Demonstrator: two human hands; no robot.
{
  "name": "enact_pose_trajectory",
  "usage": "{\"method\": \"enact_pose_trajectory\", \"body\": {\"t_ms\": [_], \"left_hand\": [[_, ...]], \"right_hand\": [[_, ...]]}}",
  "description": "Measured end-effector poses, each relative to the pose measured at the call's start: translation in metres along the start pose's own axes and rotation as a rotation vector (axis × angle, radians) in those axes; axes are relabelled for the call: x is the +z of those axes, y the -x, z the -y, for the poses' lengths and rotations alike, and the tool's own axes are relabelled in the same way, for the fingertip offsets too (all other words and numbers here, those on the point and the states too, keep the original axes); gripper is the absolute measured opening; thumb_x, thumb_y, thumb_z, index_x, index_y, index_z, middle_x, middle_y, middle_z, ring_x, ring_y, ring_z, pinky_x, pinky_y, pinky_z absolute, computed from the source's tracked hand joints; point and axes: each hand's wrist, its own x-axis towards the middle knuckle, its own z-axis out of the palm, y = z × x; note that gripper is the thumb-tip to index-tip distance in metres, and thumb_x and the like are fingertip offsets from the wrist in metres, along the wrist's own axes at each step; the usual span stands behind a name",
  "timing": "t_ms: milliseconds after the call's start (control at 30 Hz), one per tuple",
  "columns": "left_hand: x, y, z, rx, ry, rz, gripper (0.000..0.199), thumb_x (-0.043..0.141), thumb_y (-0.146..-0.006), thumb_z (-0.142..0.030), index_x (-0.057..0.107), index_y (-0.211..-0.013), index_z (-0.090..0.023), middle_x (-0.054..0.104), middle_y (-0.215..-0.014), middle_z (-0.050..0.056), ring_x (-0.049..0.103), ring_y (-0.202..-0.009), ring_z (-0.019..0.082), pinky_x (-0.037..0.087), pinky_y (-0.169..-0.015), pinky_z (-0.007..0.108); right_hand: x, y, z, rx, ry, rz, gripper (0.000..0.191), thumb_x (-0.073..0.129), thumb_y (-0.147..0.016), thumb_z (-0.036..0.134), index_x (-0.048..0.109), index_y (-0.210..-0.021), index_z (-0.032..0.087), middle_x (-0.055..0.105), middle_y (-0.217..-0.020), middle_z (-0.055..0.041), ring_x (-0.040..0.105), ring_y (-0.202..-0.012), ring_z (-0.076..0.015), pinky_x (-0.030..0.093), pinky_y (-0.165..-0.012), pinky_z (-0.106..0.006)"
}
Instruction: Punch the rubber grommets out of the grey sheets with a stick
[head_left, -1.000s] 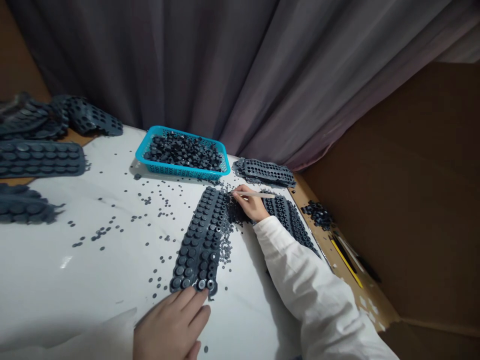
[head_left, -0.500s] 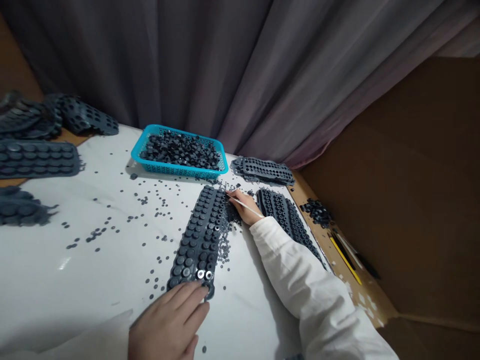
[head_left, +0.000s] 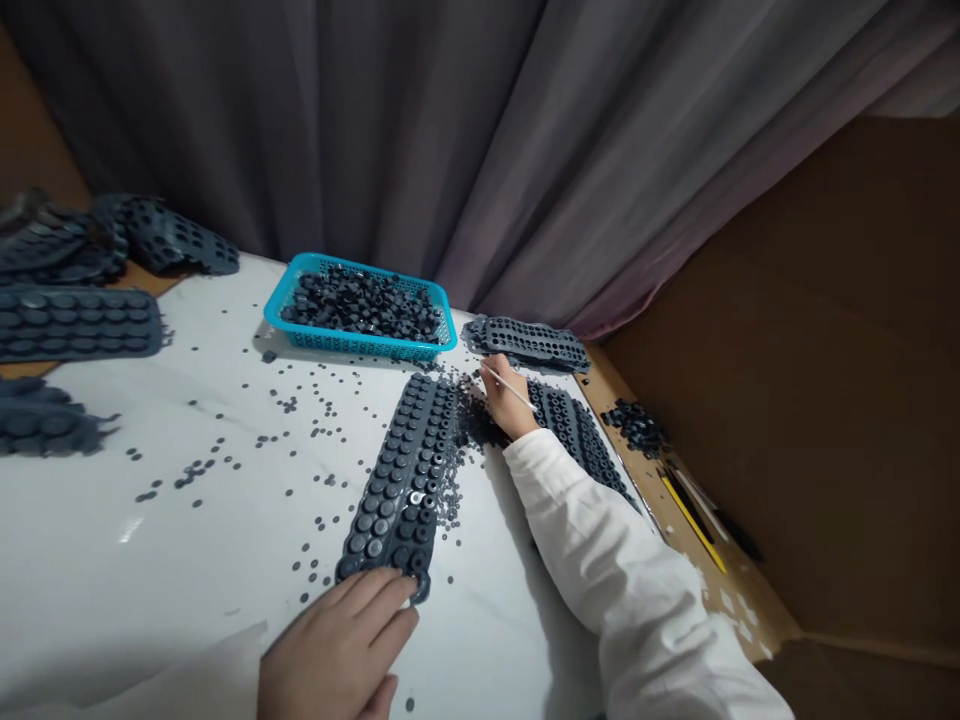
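Observation:
A long dark grey rubber sheet [head_left: 396,460] with rows of round raised knobs lies lengthwise before me on the white tabletop. My left hand [head_left: 341,640] lies across its near end, fingers stretched out on top and thumb apart. Just right of the sheet's far end, my right hand [head_left: 508,398] is closed around a thin white stick [head_left: 517,392]; the stick's tip near the fingers is hard to make out. Below that hand spreads a dark heap of small discs [head_left: 474,425]. Another knobbed sheet [head_left: 574,425] lies partly behind the right wrist.
A blue basket [head_left: 360,345] full of small dark pieces stands at the back. Perforated sheets [head_left: 529,340] are stacked right of it. More knobbed sheets [head_left: 79,322] lie left. Loose discs dot the table. At right are a dark pile [head_left: 637,428] and a yellow tool [head_left: 694,522].
My right hand has moved off the sheet's far edge, slightly right and away from me, with the white stick still in it. The left hand stays on the near end.

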Motion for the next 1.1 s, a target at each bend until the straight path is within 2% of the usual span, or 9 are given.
{"method": "enact_pose_trajectory", "body": {"t_ms": [67, 133, 267, 400, 533, 633, 800, 1000, 1100], "left_hand": [[0.001, 0.0, -0.001, -0.008, 0.034, -0.032, 0.039, 0.047, -0.063, -0.015, 0.062, -0.097, -0.026, 0.067, -0.109, -0.002, 0.06, -0.099, 0.022, 0.048, -0.082, 0.03], [-0.004, -0.002, -0.006, -0.072, 0.078, -0.005, 0.04, 0.047, -0.063, -0.013, 0.062, -0.097, -0.028, 0.066, -0.11, -0.003, 0.058, -0.103, 0.022, 0.048, -0.083, 0.03], [-0.023, -0.014, -0.008, -0.235, 0.189, 0.041, 0.032, 0.045, -0.069, -0.011, 0.062, -0.091, -0.027, 0.064, -0.107, 0.0, 0.057, -0.104, 0.021, 0.05, -0.082, 0.032], [-0.043, -0.044, 0.02, -0.275, 0.294, 0.04, 0.02, 0.044, -0.085, -0.02, 0.061, -0.095, -0.023, 0.064, -0.1, 0.003, 0.056, -0.1, 0.021, 0.048, -0.086, 0.037], [-0.055, -0.09, 0.048, -0.371, 0.322, 0.003, 0.017, 0.049, -0.087, -0.031, 0.061, -0.093, -0.021, 0.061, -0.102, 0.005, 0.054, -0.101, 0.023, 0.046, -0.086, 0.04], [-0.048, -0.125, 0.053, -0.296, 0.342, -0.029, 0.017, 0.055, -0.083, -0.032, 0.064, -0.088, -0.019, 0.062, -0.099, 0.006, 0.054, -0.1, 0.025, 0.042, -0.09, 0.043], [-0.022, -0.163, 0.045, -0.198, 0.383, 0.004, 0.013, 0.058, -0.082, -0.028, 0.068, -0.082, -0.019, 0.066, -0.093, 0.004, 0.059, -0.092, 0.02, 0.044, -0.087, 0.035], [0.004, -0.188, 0.048, -0.163, 0.292, 0.048, 0.019, 0.061, -0.083, -0.031, 0.068, -0.07, -0.018, 0.068, -0.083, 0.004, 0.06, -0.084, 0.02, 0.043, -0.081, 0.034], [0.016, -0.205, 0.053, -0.133, 0.205, 0.083, 0.026, 0.065, -0.081, -0.04, 0.07, -0.067, -0.019, 0.068, -0.082, 0.004, 0.057, -0.085, 0.022, 0.041, -0.083, 0.037]], "right_hand": [[0.001, 0.004, 0.004, 0.062, -0.084, -0.007, 0.021, 0.048, -0.086, 0.041, 0.05, -0.09, 0.021, 0.065, -0.07, -0.0035, 0.064, -0.066, -0.0209, 0.048, -0.069, -0.033], [0.003, 0.007, 0.008, 0.137, -0.189, 0.001, 0.022, 0.047, -0.084, 0.043, 0.048, -0.086, 0.021, 0.061, -0.057, 0.0011, 0.06, -0.052, -0.0179, 0.048, -0.057, -0.03], [0.005, 0.013, 0.023, 0.255, -0.41, 0.017, 0.02, 0.051, -0.079, 0.041, 0.048, -0.079, 0.021, 0.057, -0.051, 0.0036, 0.054, -0.043, -0.0137, 0.046, -0.048, -0.027], [-0.002, 0.032, 0.05, 0.282, -0.586, 0.067, 0.02, 0.056, -0.075, 0.039, 0.052, -0.075, 0.02, 0.058, -0.054, 0.0025, 0.054, -0.047, -0.0125, 0.045, -0.049, -0.026], [-0.01, 0.059, 0.075, 0.319, -0.774, 0.127, 0.021, 0.063, -0.072, 0.04, 0.057, -0.075, 0.02, 0.059, -0.055, 0.0025, 0.053, -0.049, -0.0117, 0.043, -0.05, -0.025], [-0.013, 0.076, 0.082, 0.339, -0.873, 0.125, 0.02, 0.066, -0.073, 0.039, 0.059, -0.075, 0.021, 0.058, -0.055, 0.0029, 0.052, -0.05, -0.012, 0.042, -0.052, -0.026], [-0.016, 0.095, 0.073, 0.321, -0.935, 0.049, 0.019, 0.065, -0.075, 0.039, 0.06, -0.074, 0.021, 0.058, -0.054, 0.0027, 0.052, -0.051, -0.012, 0.042, -0.053, -0.026], [-0.016, 0.1, 0.045, 0.399, -0.979, -0.359, 0.022, 0.065, -0.071, 0.041, 0.054, -0.074, 0.022, 0.054, -0.051, 0.0049, 0.048, -0.046, -0.0115, 0.038, -0.045, -0.023], [-0.016, 0.1, 0.038, 0.434, -0.989, -0.469, 0.024, 0.066, -0.07, 0.042, 0.053, -0.073, 0.021, 0.053, -0.05, 0.0049, 0.047, -0.045, -0.0104, 0.037, -0.043, -0.022]]}}
